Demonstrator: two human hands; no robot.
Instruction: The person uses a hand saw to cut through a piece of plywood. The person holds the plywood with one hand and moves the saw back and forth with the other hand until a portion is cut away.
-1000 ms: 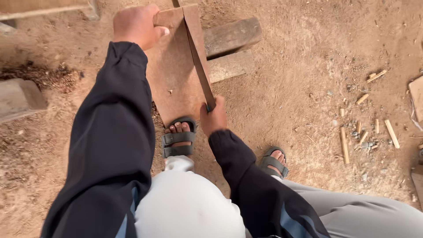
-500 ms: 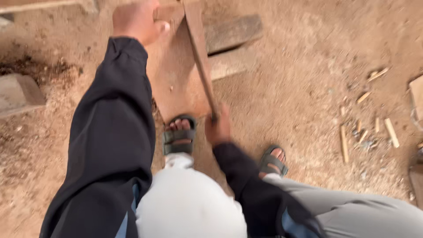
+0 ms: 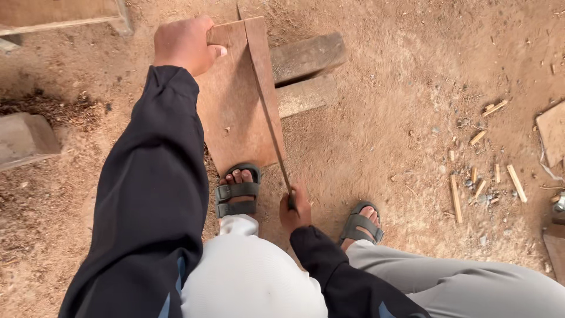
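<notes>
Gripping the saw (image 3: 272,123) handle, the right hand (image 3: 296,207) has pulled back, probably lengthening the cut, while the left hand (image 3: 183,44) clamps the board (image 3: 235,112).

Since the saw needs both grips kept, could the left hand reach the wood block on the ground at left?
Probably not now: the left hand grips the board top, and the wood block lies apart.

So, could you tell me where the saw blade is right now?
In the head view the saw blade runs down the right part of the wooden board, its handle in the right hand, just right of the sandalled left foot.
</notes>
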